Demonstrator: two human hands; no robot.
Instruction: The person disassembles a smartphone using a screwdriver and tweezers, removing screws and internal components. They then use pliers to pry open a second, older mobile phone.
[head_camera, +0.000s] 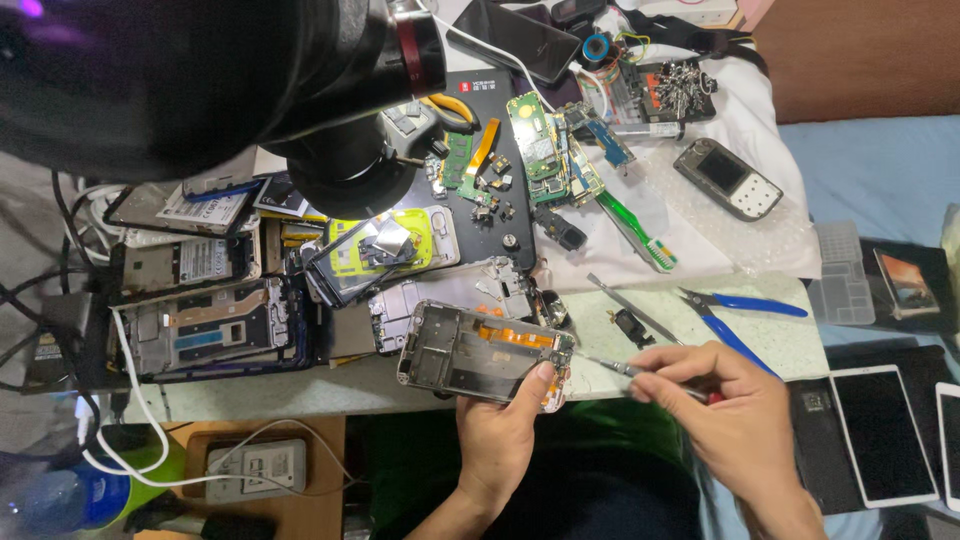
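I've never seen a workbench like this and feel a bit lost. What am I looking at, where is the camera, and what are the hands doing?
There is no machine here: the single picture comes from a camera worn on a person's head, looking down at their own hands. The left hand holds an opened phone frame at the edge of the table. The right hand holds a thin screwdriver with its tip at the frame's corner. On the table lie more dismantled phones, green circuit boards, blue-handled pliers, tweezers and a green toothbrush. A big dark microscope stands above.
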